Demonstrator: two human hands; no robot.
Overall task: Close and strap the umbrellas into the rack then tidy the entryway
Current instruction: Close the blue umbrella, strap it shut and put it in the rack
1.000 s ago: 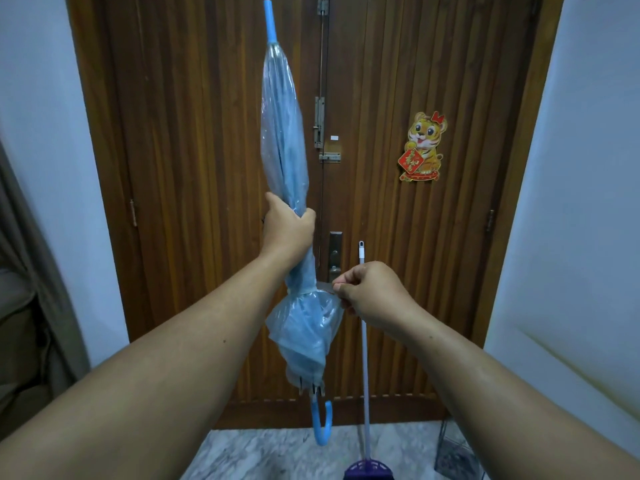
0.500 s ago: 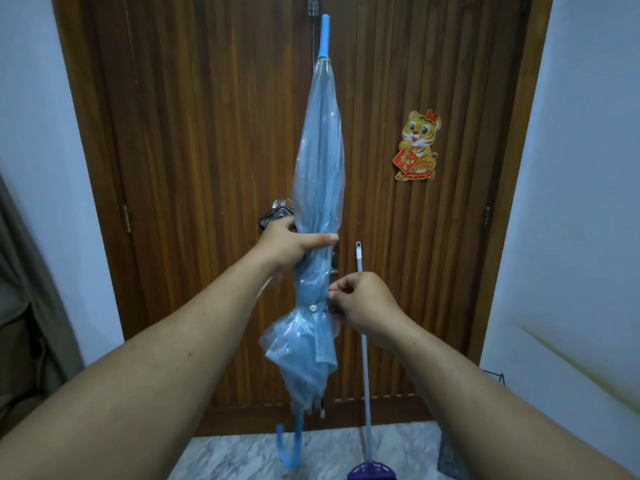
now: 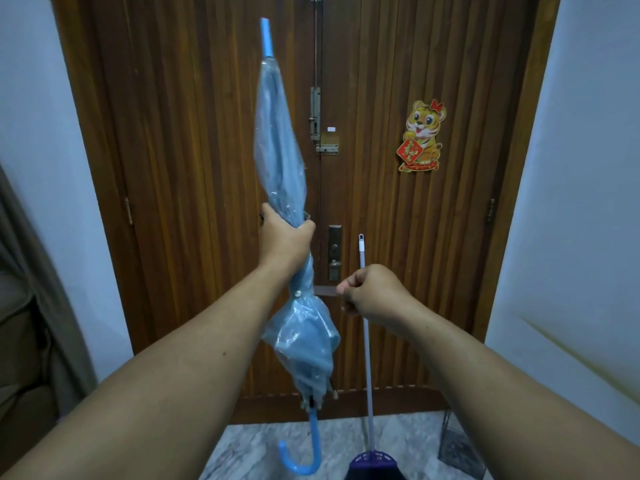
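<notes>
left hand [image 3: 284, 237] gripping umbrella [image 3: 280, 161], right hand [image 3: 374, 294] pulling strap [image 3: 325, 291]

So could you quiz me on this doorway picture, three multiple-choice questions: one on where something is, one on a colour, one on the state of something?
1. Where is the tiger sticker?
A. On the wooden door, right of the umbrella
B. On the white wall
C. On the floor

2. What colour is the umbrella's hooked handle?
A. Red
B. Blue
C. Black

3. What state is the umbrella in?
A. Fully open
B. Lying on the floor
C. Folded shut, held upright, tip up

Answers:
1. A: the sticker sits on the door's right panel.
2. B: the curved handle at the bottom is light blue, like the tip.
3. C: the left hand grips the twisted canopy mid-length, while the right hand pulls the strap out sideways in its fingers.
</notes>
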